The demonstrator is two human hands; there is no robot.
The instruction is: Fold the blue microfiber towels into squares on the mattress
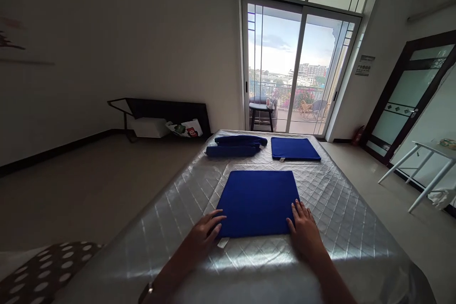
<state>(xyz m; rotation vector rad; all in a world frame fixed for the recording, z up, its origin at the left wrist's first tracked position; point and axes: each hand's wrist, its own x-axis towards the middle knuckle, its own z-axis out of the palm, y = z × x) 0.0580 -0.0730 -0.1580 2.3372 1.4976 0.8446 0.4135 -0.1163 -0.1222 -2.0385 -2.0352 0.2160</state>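
Observation:
A flat blue fabric square (pixel 259 202), with a small white tag at its near left corner, lies on a silver quilted mattress (pixel 342 218). My left hand (pixel 205 229) rests at its left edge, fingers apart and reaching onto the cloth. At the right edge lies my right hand (pixel 303 225), its fingers stretched out along the border and the thumb on the fabric. Neither hand grips anything. Farther back sits another flat blue square (pixel 295 148), also tagged. To its left are several blue folded pieces (pixel 235 146), heaped on each other.
A sliding glass door (pixel 274 66) stands beyond the mattress. Against the left wall is a black bench-like frame (pixel 192 111) with a white box (pixel 149 128) and a printed bag. A white-legged table (pixel 427 152) stands at right. Brown polka-dot fabric (pixel 46 266) lies at lower left.

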